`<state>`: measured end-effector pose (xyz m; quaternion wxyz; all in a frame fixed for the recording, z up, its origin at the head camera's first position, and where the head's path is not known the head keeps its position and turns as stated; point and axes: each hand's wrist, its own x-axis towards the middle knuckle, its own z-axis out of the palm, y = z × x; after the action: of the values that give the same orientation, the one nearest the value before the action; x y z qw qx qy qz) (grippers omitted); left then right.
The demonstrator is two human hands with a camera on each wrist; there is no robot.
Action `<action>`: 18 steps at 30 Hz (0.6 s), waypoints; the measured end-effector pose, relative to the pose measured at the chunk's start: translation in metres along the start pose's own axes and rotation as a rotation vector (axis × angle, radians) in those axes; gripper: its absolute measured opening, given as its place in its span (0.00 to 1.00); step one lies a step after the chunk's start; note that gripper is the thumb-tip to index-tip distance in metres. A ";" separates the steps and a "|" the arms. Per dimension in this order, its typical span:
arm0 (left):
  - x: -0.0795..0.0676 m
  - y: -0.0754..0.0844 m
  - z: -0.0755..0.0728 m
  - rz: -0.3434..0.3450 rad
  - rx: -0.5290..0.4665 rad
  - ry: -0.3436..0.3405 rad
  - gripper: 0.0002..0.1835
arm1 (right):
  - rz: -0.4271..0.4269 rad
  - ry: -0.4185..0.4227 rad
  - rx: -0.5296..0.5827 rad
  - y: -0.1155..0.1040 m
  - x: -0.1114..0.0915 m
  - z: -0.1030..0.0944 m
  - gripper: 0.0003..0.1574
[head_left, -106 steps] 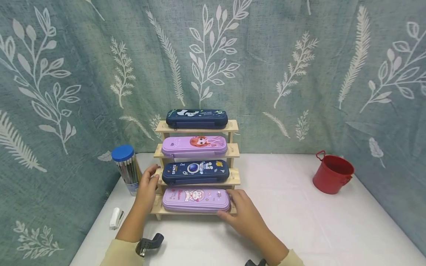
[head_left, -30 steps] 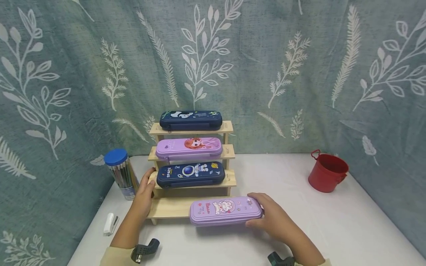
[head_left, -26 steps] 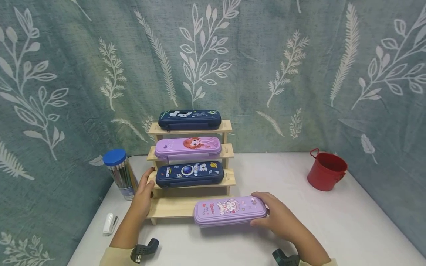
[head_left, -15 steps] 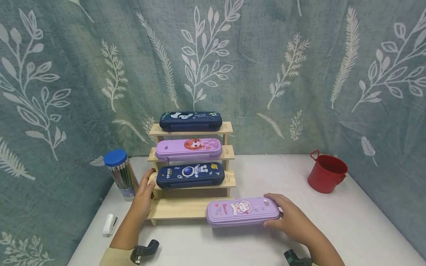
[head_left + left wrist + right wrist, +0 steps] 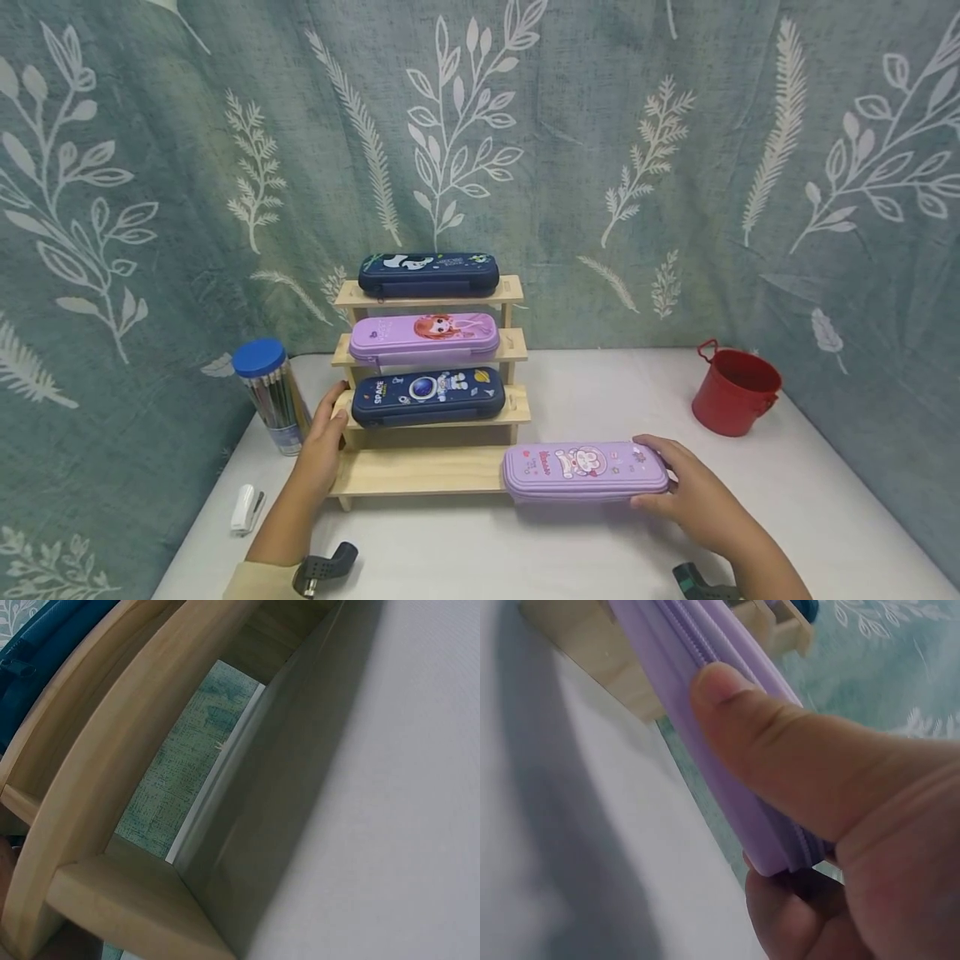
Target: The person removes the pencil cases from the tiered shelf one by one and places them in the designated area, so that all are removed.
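Observation:
My right hand (image 5: 693,496) grips a lilac pencil case (image 5: 585,471) with a rabbit print by its right end. In the right wrist view the thumb (image 5: 727,686) presses along the zipped side of the case, held off the white tabletop. My left hand (image 5: 321,437) holds the left side of a stepped wooden rack (image 5: 416,471), at its second step from the bottom. Above the bare bottom step lie a navy space pencil case (image 5: 427,396), a purple pencil case with a red-haired girl (image 5: 423,336) and a navy panda pencil case (image 5: 429,275).
Left of the rack stands a clear tub of pencils (image 5: 273,396) with a blue lid. A white stapler (image 5: 246,508) lies in front of it. At the right back is a red bucket (image 5: 737,392). A green leaf-patterned curtain (image 5: 562,167) hangs behind the white table (image 5: 600,383).
My right hand has taken the lilac pencil case off the bottom step and carried it rightward, mostly clear of the rack. The left hand stays at the rack's side.

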<state>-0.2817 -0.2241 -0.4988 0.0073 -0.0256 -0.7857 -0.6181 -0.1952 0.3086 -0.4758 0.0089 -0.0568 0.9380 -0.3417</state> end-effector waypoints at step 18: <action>0.000 -0.002 0.001 0.039 -0.016 -0.004 0.30 | 0.068 -0.036 0.051 0.061 0.022 -0.015 0.61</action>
<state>-0.2815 -0.2235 -0.5007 0.0175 -0.0420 -0.7800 -0.6241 -0.2240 0.3617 -0.5028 0.0386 -0.0308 0.9301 -0.3639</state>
